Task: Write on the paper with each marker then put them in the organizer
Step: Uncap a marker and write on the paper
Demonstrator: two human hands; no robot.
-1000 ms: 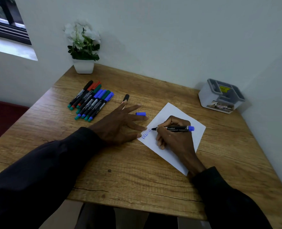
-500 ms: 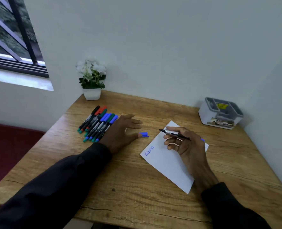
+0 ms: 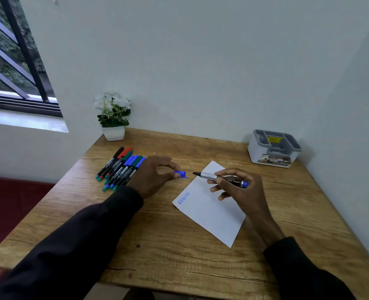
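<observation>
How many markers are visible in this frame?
8 by my count: seven markers lie bunched on the table beside the left hand, which pinches the blue cap, and one uncapped marker is held by the right hand. The left hand may hide another.

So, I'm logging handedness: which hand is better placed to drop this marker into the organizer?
Right, likely. The right hand grips the marker, and the organizer stands at far right; the left hand pinches the blue cap.
</observation>
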